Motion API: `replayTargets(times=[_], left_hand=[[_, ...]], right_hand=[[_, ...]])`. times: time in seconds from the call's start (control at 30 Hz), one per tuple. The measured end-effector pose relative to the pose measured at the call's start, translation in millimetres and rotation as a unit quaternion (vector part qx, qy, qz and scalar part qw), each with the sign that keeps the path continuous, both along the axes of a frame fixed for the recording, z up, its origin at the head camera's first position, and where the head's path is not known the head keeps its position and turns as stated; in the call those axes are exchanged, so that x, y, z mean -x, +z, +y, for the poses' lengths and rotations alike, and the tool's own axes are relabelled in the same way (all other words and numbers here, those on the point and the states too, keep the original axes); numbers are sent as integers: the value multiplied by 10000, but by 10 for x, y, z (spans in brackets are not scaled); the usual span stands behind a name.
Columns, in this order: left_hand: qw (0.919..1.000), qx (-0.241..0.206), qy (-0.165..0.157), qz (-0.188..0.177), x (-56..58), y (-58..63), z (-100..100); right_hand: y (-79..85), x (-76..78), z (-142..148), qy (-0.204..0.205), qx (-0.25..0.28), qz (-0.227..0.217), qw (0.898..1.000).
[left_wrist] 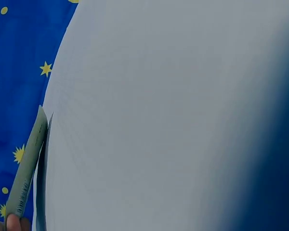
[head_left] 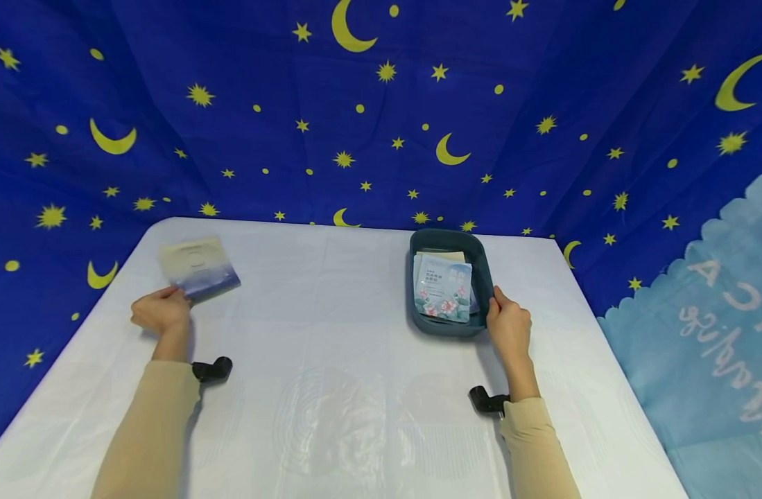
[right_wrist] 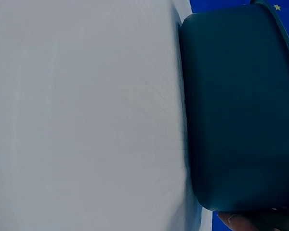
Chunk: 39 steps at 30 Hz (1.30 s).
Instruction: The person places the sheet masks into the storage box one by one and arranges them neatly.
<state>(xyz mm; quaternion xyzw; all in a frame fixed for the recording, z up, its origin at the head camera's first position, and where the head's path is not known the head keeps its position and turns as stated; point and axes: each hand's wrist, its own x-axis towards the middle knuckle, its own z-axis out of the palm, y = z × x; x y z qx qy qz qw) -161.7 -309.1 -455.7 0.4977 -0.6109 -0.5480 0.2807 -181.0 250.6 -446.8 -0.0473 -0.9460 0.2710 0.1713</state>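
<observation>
At the far left of the table, my left hand (head_left: 162, 310) pinches the near corner of a flat sachet (head_left: 200, 268), cream above and violet-blue below. The left wrist view shows this sachet (left_wrist: 26, 166) edge-on, tilted up from the white cloth, with fingertips at its lower end and a dark strip beside it. My right hand (head_left: 510, 322) grips the right side of a dark teal plastic bin (head_left: 446, 329) near its front corner. Inside the bin lie several sachets; a pale blue one with pink flowers (head_left: 444, 287) is on top. Most of both hands is hidden in the wrist views.
A white cloth (head_left: 318, 346) covers the table. Behind it hangs a dark blue curtain (head_left: 262, 138) with yellow moons and stars, close to the bin's far end. A light blue lettered cloth (head_left: 717, 333) hangs at the right.
</observation>
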Motion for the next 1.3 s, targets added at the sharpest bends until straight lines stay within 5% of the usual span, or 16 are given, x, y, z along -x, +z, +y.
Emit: replayTargets(times=[0.27, 0.63, 0.93, 1.3], left_hand=[[9977, 606, -101, 278, 68, 92, 66], [9845, 945, -721, 1291, 173, 618, 654], [9486, 1383, -1995, 2029, 315, 768, 1475], [9048, 1692, -3265, 2147, 463, 741, 2534]], right_hand=[[-2, 0, -1, 2, 9, -10, 10000], [7, -11, -8, -6, 5, -11, 10000], [23, -12, -11, 6, -6, 6, 10000], [24, -17, -8, 10, 13, 4, 10000]])
